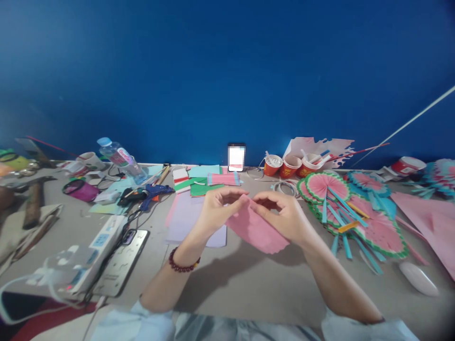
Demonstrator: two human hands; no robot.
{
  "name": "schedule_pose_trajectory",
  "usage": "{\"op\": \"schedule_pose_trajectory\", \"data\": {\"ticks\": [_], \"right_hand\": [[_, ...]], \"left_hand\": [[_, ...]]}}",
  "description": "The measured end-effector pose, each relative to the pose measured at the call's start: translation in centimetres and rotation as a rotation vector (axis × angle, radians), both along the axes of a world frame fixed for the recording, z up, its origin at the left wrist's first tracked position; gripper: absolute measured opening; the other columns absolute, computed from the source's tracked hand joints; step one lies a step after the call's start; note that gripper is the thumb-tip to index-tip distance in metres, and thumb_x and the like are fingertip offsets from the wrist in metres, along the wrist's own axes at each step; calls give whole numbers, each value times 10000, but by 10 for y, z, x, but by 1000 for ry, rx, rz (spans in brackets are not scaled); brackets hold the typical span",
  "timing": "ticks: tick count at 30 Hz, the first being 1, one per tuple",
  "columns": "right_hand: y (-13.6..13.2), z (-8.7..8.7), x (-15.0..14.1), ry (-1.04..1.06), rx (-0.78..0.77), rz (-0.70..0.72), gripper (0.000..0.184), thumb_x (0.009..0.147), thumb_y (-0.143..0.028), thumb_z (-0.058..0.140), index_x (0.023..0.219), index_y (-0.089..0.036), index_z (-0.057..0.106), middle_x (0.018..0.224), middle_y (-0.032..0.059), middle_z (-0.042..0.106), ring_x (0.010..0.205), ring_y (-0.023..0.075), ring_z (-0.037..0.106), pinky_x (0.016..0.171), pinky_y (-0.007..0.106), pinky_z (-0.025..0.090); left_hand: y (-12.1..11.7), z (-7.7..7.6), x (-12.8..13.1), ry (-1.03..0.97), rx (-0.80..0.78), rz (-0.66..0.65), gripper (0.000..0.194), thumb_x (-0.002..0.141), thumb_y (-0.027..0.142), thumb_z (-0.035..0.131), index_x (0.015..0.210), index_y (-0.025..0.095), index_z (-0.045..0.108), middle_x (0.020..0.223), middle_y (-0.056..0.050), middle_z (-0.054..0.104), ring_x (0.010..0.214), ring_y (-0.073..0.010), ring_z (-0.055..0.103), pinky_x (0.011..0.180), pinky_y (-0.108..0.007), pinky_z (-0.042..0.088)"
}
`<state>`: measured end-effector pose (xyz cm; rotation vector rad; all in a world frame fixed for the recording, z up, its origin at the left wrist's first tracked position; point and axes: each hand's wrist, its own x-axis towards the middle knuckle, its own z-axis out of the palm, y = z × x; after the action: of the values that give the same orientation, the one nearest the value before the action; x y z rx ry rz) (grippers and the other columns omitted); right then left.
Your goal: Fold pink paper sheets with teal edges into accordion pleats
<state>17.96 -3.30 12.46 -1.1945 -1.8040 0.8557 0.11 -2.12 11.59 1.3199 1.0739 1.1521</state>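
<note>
A sheet of pink paper [259, 229] hangs between my two hands, above the grey table, its lower edge looking wavy. My left hand [222, 206] pinches its upper edge between thumb and fingers. Close beside it, my right hand [279, 213] pinches the same edge a little to the right. The far side of the paper and some fingertips are hidden. Beneath and left of my left hand lie lilac paper sheets [181, 222]. Beyond them are green paper pieces [202, 189] and a pink-and-blue folded paper strip [223, 178].
Paper watermelon fans [327, 187] and a white mouse [419, 279] are on the right. Red paper cups [273, 166] and a lit phone [236, 157] stand along the blue wall. Leftward are a glue gun [154, 192], a water bottle [122, 158], a power strip [103, 251] and another phone [122, 265].
</note>
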Motion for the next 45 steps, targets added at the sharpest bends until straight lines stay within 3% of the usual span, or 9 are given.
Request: {"op": "schedule_pose_trajectory", "data": {"ticks": [9, 20, 23, 28, 35, 39, 45], "right_hand": [[3, -15, -1, 62, 28, -43, 133, 816, -273, 594, 784, -193, 695, 775, 36, 721, 683, 169, 643, 611, 262, 499], [-5, -8, -7, -3, 280, -80, 97, 816, -201, 566, 799, -215, 661, 763, 27, 693, 668, 154, 617, 640, 271, 489], [-6, -8, -8, 29, 296, -72, 115, 806, -180, 567, 864, -228, 654, 829, 35, 694, 725, 163, 627, 688, 289, 505], [-5, -10, -8, 99, 318, -36, 143, 809, -163, 566, 896, -232, 655, 844, 39, 689, 772, 175, 632, 734, 320, 509], [-6, -14, -9, 191, 351, -31, 206, 823, -131, 546, 928, -248, 679, 896, 44, 688, 838, 178, 632, 751, 318, 510], [-9, -13, -10, 183, 371, -15, 252, 829, -128, 531, 969, -266, 689, 884, 41, 708, 836, 185, 641, 752, 332, 518], [-11, -8, -10, 211, 369, -47, 167, 816, -174, 588, 873, -274, 709, 839, 30, 715, 811, 196, 656, 735, 349, 533]], "left_hand": [[-1, 0, 3, 26, 35, 22, 273, 672, 373, 750, 802, 138, 700, 773, -71, 722, 631, -146, 649, 483, -201, 499], [-2, 5, -2, 67, 113, 2, 231, 705, 346, 740, 860, 176, 718, 770, -43, 723, 683, -149, 656, 573, -222, 534], [-6, 8, -3, 124, 205, 18, 148, 729, 326, 723, 768, 183, 724, 774, -36, 727, 703, -150, 656, 632, -233, 537], [-14, 10, 0, 268, 416, 132, 107, 772, 300, 686, 771, 199, 723, 776, -33, 726, 696, -152, 643, 654, -254, 527], [-22, 10, 1, 416, 642, 258, 93, 788, 272, 673, 723, 206, 674, 703, -9, 701, 648, -130, 630, 591, -230, 500], [-26, 9, 0, 459, 754, 287, 91, 813, 262, 646, 741, 206, 651, 696, -12, 697, 651, -132, 638, 606, -239, 517], [-31, 12, 2, 514, 864, 287, 63, 823, 222, 641, 764, 205, 626, 684, -5, 686, 624, -118, 622, 602, -232, 510]]}}
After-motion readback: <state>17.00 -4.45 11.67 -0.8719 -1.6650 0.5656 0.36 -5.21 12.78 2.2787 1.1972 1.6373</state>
